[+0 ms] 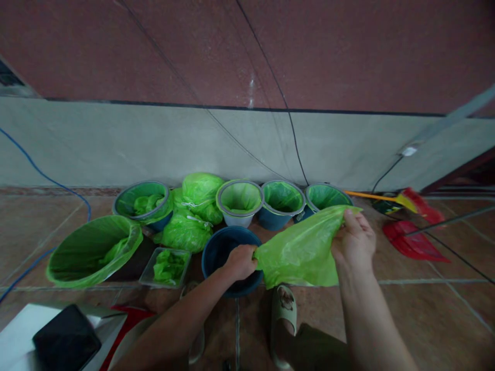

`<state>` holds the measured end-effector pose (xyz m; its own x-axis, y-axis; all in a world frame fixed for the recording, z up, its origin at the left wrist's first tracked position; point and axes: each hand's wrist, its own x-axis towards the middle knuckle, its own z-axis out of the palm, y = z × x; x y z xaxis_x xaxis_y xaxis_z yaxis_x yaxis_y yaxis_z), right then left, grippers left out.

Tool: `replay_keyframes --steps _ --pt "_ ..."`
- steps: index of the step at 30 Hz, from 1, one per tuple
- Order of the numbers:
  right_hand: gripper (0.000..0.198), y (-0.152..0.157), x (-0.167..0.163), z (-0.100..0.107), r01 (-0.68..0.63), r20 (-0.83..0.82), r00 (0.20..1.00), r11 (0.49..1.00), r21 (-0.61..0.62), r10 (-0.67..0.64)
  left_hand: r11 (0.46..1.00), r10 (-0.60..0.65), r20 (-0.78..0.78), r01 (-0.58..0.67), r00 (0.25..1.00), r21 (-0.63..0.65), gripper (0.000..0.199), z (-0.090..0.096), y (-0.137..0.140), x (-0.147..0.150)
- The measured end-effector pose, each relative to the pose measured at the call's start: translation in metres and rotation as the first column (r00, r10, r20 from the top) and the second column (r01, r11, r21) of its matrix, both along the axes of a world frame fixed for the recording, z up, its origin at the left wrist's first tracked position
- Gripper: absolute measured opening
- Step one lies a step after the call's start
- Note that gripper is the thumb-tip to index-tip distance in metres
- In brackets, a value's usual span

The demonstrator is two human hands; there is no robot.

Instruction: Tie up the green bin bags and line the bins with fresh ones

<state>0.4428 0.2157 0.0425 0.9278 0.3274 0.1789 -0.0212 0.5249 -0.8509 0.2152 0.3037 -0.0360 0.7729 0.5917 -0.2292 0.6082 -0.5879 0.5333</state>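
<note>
A green plastic bag (299, 250) is stretched between my two hands, just right of a dark blue bucket (214, 273). My left hand (240, 261) grips the bag's gathered left end above the bucket's right side. At the bag's upper right corner, my right hand (356, 237) pinches the edge between thumb and fingers. The bucket stands unlined on the floor before my feet. Behind it is a white bin (237, 220) with a green liner and a grey rim; a blue lined bin (276, 220) stands beside that one.
Tied green bags (189, 229) are heaped left of the white bin. A large lined bin (93, 252) and a clear tray (145, 278) of green plastic stand at left. A red dustpan (413, 242) and broom (421, 206) lie right. A black box (67, 340) sits lower left.
</note>
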Motion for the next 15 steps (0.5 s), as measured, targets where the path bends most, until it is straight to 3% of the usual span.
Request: replay_keyframes --steps 3,5,8,10,13,15 --pt "0.027 -0.011 0.023 -0.008 0.228 0.092 0.971 0.973 -0.049 -0.222 0.998 0.017 0.004 -0.017 1.000 0.052 0.018 0.008 0.019 -0.011" --pt "0.023 -0.020 0.038 -0.013 0.404 0.167 0.907 0.910 -0.092 -0.386 0.999 -0.001 0.044 -0.001 0.999 0.037 0.017 0.017 0.035 -0.020" --pt "0.017 -0.032 0.054 -0.016 0.580 0.234 0.808 0.799 -0.157 -0.540 0.997 0.000 0.180 0.014 0.984 -0.079 0.023 0.033 0.055 -0.035" --pt "0.013 -0.037 0.060 -0.018 0.626 0.225 0.777 0.759 -0.179 -0.587 0.979 0.072 0.293 -0.012 0.954 -0.203 0.023 0.042 0.063 -0.043" --pt "0.012 -0.042 0.071 -0.024 0.651 0.234 0.757 0.732 -0.200 -0.610 0.902 0.283 0.453 -0.074 0.845 -0.425 0.022 0.051 0.066 -0.049" --pt "0.011 -0.045 0.079 -0.030 0.630 0.300 0.769 0.748 -0.208 -0.564 0.818 0.442 0.539 -0.075 0.717 -0.570 0.025 0.052 0.064 -0.047"
